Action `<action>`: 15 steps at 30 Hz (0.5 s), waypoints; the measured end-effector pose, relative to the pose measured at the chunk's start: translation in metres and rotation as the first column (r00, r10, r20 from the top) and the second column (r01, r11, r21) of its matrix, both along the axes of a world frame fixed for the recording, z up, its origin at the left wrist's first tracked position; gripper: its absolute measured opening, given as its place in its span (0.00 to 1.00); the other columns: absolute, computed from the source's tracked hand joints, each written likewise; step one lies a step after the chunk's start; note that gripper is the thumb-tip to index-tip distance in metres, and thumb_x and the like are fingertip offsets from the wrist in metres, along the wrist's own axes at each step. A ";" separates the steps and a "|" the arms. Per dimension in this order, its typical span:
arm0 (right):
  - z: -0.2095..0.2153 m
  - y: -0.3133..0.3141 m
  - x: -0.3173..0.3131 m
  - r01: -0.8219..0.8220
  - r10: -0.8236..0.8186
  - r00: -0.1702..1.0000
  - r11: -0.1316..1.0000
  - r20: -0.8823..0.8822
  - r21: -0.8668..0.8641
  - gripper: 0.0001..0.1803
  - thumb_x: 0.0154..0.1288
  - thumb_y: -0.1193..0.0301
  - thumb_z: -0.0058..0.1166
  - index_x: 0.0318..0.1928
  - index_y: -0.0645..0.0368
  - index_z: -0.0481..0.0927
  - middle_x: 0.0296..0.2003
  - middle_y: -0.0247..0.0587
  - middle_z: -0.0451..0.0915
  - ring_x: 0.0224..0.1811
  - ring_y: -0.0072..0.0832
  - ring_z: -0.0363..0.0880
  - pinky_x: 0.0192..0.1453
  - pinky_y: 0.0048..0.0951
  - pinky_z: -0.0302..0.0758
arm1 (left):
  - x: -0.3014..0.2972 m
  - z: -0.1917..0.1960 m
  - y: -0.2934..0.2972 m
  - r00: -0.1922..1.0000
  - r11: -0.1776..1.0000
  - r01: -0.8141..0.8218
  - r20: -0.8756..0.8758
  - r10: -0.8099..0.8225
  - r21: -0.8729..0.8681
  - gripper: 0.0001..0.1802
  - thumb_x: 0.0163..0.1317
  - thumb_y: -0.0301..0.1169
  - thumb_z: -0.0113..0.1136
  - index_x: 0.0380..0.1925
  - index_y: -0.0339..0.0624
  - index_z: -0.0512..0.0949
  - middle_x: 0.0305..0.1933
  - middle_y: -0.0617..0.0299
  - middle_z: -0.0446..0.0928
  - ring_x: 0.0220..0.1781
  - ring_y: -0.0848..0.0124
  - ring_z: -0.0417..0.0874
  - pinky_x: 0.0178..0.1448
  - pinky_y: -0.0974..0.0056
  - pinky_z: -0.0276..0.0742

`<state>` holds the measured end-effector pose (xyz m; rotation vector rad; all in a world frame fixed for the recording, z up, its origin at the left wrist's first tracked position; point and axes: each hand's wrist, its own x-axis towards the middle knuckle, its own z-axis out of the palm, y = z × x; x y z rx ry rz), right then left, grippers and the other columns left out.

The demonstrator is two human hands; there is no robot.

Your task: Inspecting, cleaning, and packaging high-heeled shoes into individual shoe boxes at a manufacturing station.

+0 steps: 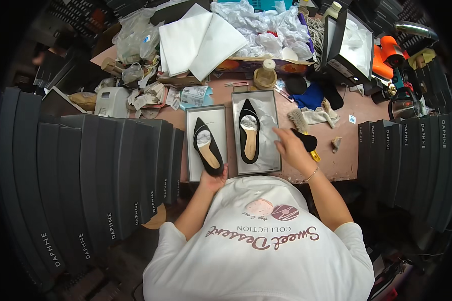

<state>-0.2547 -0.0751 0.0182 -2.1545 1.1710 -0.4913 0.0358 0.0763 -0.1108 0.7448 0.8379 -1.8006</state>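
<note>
Two black pointed flat shoes with tan insoles and white paper stuffing lie side by side before me. The left shoe (214, 150) is over the grey box lid (191, 163), tilted slightly, its heel held in my left hand (214, 179). Inside the open shoebox (241, 168) rests the right shoe (249, 143), toe pointing away from me. White tissue paper (269, 135) lines the box beside it. My right hand (291, 146) is over the box's right edge next to the tissue, fingers apart and holding nothing that I can see.
Stacks of dark shoeboxes (95, 170) rise on the left, with more boxes (407, 155) on the right. Behind are white sheets (186, 42), a carton of crumpled tissue (266, 30) and a jar (264, 78). A yellow-handled brush (300, 120) and an orange tool (386, 55) lie right.
</note>
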 end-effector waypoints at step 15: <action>-0.108 0.012 0.052 0.169 -0.343 0.931 0.704 0.122 0.690 0.36 0.60 0.72 0.49 0.67 0.71 0.56 0.28 0.48 0.78 0.24 0.28 0.76 0.29 0.29 0.74 | 0.024 -0.012 0.004 0.440 0.961 0.276 0.886 -0.148 0.024 0.21 0.68 0.37 0.54 0.56 0.37 0.71 0.49 0.54 0.77 0.49 0.64 0.79 0.53 0.60 0.75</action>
